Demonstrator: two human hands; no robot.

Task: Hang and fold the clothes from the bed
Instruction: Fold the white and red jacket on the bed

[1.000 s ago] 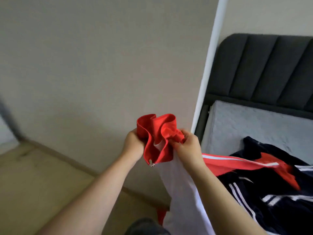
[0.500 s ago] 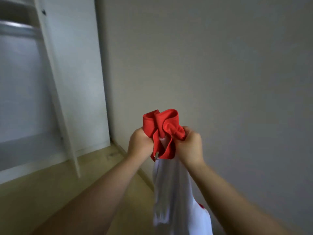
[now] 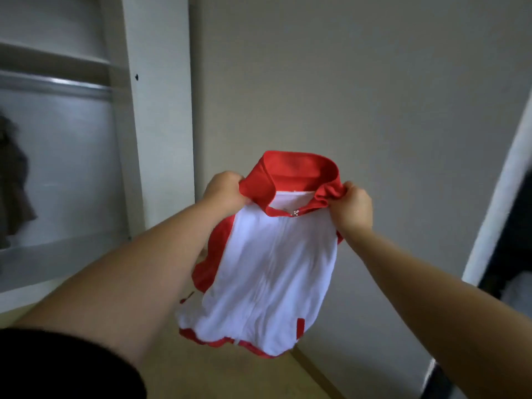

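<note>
Left hand (image 3: 224, 191) and right hand (image 3: 355, 205) each grip the jacket (image 3: 273, 269) collar; wardrobe (image 3: 155, 110) at ten o'clock, wall (image 3: 345, 82) behind.

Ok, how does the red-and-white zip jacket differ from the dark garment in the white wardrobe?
The red-and-white zip jacket is bright and sharp; the dark garment is brownish-grey and blurred. The jacket is held up by its red collar, left hand and right hand gripping it; the garment hangs inside the white wardrobe, untouched. Both hang downward.
</note>
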